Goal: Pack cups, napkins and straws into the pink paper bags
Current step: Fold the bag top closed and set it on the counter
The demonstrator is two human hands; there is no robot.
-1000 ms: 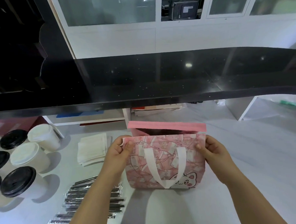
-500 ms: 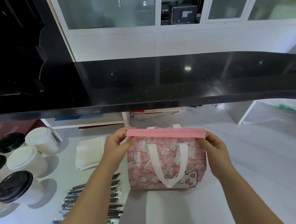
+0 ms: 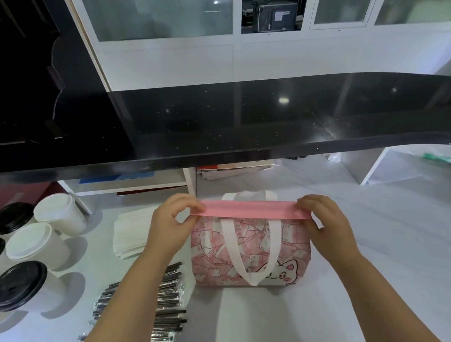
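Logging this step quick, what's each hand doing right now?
Left hand: pinches the folded top of the pink bag, left end.
Right hand: pinches the same fold, right end.

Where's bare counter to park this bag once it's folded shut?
Right of the bag, the counter lies bare out to the white divider. A smaller bare strip lies just in front of the bag. The left is crowded: napkins, straws and cups.
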